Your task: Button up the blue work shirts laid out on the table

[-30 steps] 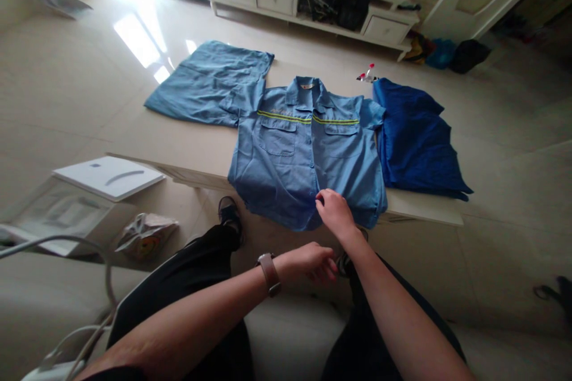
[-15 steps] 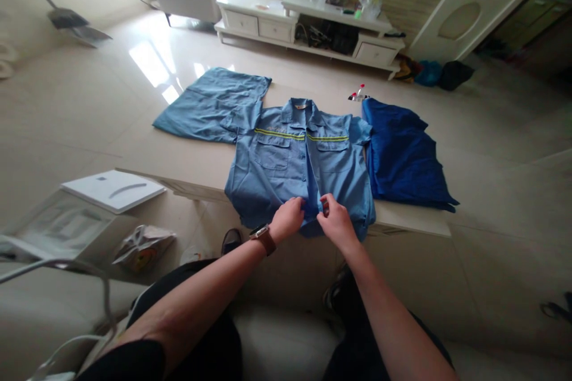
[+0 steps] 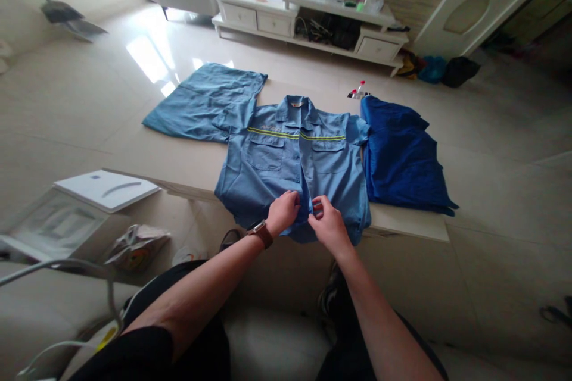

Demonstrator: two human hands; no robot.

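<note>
A light blue work shirt [image 3: 272, 158] with a yellow-striped chest band lies face up on a low table, collar away from me and hem hanging over the near edge. My left hand [image 3: 284, 213], with a brown-strapped watch on its wrist, is closed on the left front edge near the hem. My right hand [image 3: 328, 223] pinches the other front edge a short way to the right. Between the hands the front is parted low down. The left fingertips are partly hidden by the hand.
Folded light blue cloth [image 3: 208, 101] lies left of the shirt, and a dark blue garment [image 3: 402, 158] lies right on the table [image 3: 147, 152]. Small red-capped bottles [image 3: 360, 89] stand at the far edge. A white box [image 3: 107, 190] and a plastic bag [image 3: 138, 247] are at lower left.
The view has shifted slightly. Both hands stay at the shirt's lower front edges, and they are a little closer together.
</note>
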